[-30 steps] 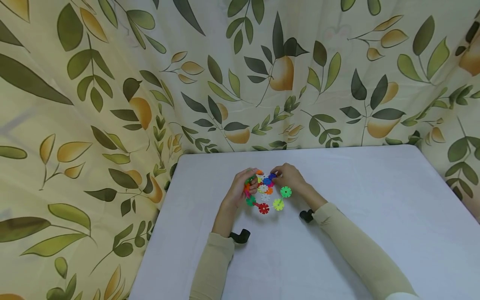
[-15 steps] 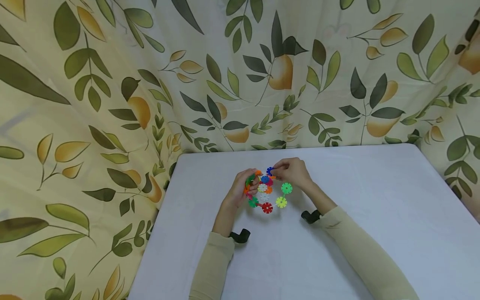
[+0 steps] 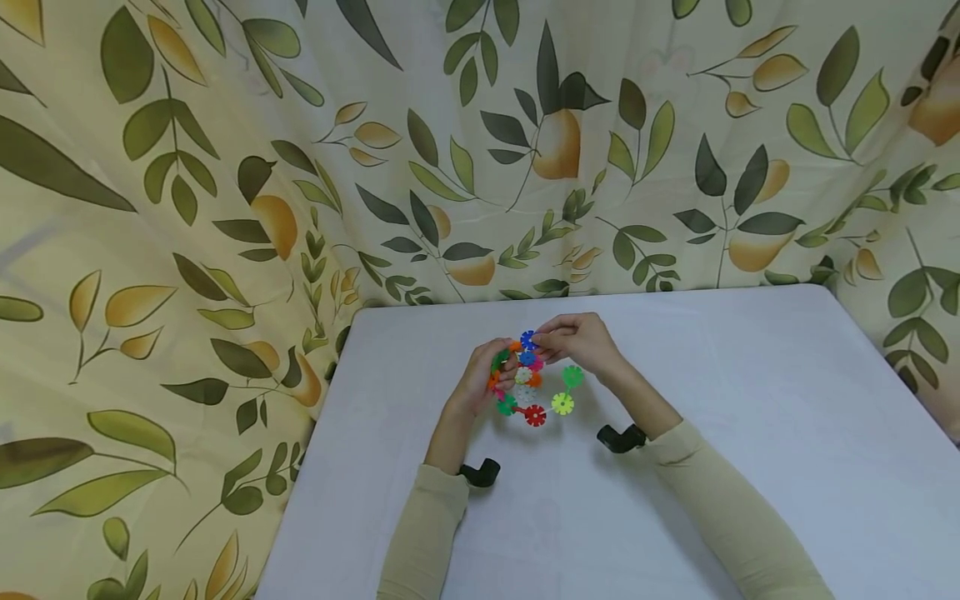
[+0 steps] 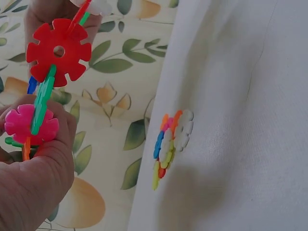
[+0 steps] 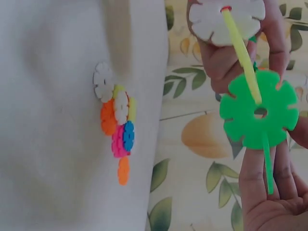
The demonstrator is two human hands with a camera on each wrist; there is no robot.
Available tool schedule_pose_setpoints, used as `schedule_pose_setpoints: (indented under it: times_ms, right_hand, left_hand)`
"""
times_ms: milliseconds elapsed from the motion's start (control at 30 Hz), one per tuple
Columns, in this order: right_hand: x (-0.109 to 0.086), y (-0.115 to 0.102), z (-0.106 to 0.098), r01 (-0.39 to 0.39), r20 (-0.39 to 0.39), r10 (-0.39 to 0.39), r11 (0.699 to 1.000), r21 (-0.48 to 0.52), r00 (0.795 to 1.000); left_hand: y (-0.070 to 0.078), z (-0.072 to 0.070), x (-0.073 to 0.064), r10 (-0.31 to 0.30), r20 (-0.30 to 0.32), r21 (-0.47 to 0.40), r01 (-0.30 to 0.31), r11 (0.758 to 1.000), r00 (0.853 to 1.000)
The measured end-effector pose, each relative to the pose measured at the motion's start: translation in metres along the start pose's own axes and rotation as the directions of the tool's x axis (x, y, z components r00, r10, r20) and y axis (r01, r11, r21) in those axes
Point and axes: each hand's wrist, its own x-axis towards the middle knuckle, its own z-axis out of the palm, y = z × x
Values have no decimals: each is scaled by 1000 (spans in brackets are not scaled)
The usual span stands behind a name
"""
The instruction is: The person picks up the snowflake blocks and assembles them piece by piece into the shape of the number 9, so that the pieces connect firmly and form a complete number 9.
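My left hand [image 3: 476, 377] grips one end of a chain of slotted plastic snowflake discs. Pink [image 4: 33, 124], green [image 4: 44, 98] and red [image 4: 60, 50] discs stand out from its fingers in the left wrist view. The chain hangs in a curve through a yellow disc [image 3: 562, 404] to a green disc [image 3: 573, 377], below my right hand [image 3: 587, 343]. Between right thumb and fingers I pinch a dark blue disc [image 3: 528, 340], held close to the left fingertips. Whether the blue disc touches the chain is hidden.
Loose discs, among them white [image 4: 185, 130], orange [image 5: 108, 118] and pink ones, lie in a small heap on the white table [image 3: 712, 375] beneath my hands. Black wrist mounts [image 3: 482, 472] jut from both forearms. A leaf-patterned curtain [image 3: 420, 150] hangs behind the table.
My right hand has risen slightly and the blue disc has moved left toward the left fingertips. The chain's lower part has swung a little right, while the left hand stays nearly still.
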Motion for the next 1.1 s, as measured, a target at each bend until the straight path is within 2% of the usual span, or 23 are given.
schedule_pose_setpoints:
  times_ms: [300,500,733,933,1100]
  right_hand:
    - [-1,2,4,-28,-13,28,999,43,1000]
    - [-3,3,5,-48,4,48,997,62,999]
    - [-3,5,5,-65,0,65,992,104,998]
    - [-4,5,8,-73,30,69,988,138,997]
    - [-5,7,6,-66,33,63,992,104,997]
  left_hand:
    - [0,2,-1,-7,-10,1,7,1000,1000]
    - [1,5,-2,2,14,3,-2,1000,1000]
    - [-3,5,-1,-25,54,13,25,1000,998]
    - [-1,3,-4,-5,41,49,3,999,999]
    - [0,1,-3,10,8,72,-11,997,1000]
